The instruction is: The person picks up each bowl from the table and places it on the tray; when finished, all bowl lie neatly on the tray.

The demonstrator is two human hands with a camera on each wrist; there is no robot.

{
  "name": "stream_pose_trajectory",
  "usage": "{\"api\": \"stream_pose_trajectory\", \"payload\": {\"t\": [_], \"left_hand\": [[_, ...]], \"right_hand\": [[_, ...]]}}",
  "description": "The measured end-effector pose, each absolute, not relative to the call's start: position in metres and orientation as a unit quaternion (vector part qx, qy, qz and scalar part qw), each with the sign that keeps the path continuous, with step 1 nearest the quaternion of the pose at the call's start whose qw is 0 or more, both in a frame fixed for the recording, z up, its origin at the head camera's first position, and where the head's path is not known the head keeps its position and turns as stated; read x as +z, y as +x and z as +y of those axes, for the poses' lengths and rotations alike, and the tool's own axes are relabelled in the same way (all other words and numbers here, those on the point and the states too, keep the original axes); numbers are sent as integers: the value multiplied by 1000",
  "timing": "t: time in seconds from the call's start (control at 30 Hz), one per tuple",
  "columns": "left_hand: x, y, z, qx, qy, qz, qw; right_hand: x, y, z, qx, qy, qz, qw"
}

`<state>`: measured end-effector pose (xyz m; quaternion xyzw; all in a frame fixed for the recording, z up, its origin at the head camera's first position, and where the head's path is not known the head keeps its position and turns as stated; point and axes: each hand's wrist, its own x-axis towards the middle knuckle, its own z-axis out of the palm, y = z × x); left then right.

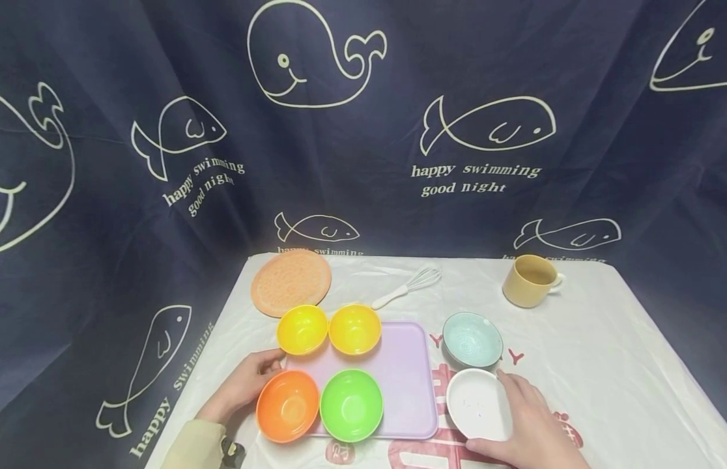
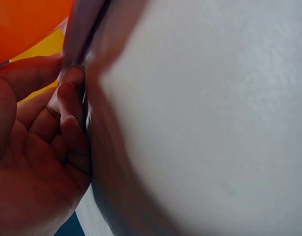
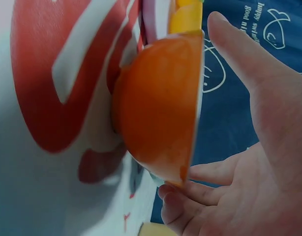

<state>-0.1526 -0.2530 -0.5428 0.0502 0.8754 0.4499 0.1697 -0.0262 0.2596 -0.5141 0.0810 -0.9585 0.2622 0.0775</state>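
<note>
A purple tray [image 1: 407, 384] lies on the table, with a green bowl [image 1: 352, 405], an orange bowl [image 1: 288, 406] and two yellow bowls [image 1: 303, 330] over its left part. At its left edge, my left hand [image 1: 246, 381] pinches the tray, thumb and curled fingers meeting at the rim in the left wrist view. My right hand [image 1: 530, 420] spreads around the right side of a bowl [image 1: 477, 404], white inside and orange outside. In the right wrist view its fingers [image 3: 210, 191] are at the rim, while the straight thumb stands just off it. A light blue bowl [image 1: 472, 340] sits right behind.
Toward the back lie a round orange mat [image 1: 290, 283] and a white whisk [image 1: 407, 288]. A tan mug [image 1: 529, 281] stands at the back right. White sheeting with red print [image 1: 586, 345] covers the table, and a dark blue curtain [image 1: 387, 156] hangs behind it.
</note>
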Motion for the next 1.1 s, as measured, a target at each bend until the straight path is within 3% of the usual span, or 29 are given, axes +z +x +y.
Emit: {"api": "stream_pose_trajectory", "payload": {"t": [0.47,1.1], "left_hand": [[-544,-153,-252,444,49,879,167],[-544,-153,-254,450,69,875,164]], "right_hand": [[-516,-30,249,259,83,-961,57],[-511,-31,221,275,122,-947,112]]}}
